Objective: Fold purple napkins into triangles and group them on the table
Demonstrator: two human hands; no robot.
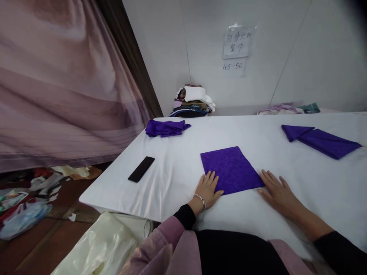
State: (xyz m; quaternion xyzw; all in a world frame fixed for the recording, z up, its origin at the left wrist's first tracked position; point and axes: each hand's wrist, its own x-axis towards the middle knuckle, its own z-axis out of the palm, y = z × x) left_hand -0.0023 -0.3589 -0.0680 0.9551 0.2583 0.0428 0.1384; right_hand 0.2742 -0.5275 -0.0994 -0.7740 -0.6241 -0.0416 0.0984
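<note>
The flat purple cloth (232, 168) lies on the table between the person's 2 hands, its near edge toward the body. The left hand (208, 189) rests palm down at the near left corner, fingers extended and slightly spread over the cloth, thumb along the near edge. The right hand (278, 191) is also flat, its fingertips at the right corner and most of the palm on the table to the right of the cloth. Neither hand is closed around anything; both press or rest rather than pinch. A bracelet (200, 200) circles the left wrist.

The table (180, 164) has a smooth white covering with some creases at the left. Beyond the cloth to the left, a bunched purple cloth (166, 128) sits near the far edge; nearer lies a flat black oblong object (141, 169), like a phone. To the far right is a folded purple piece (323, 141) with a pointed end.

Behind the table, a stack of mixed fabrics (193, 102) stands against a pale wall (160, 49), which bears a handwritten sign (236, 42) and "45-50" below it. A pinkish curtain (65, 84) hangs at left, above plastic bags (27, 217) on the reddish-brown floor (43, 246).
</note>
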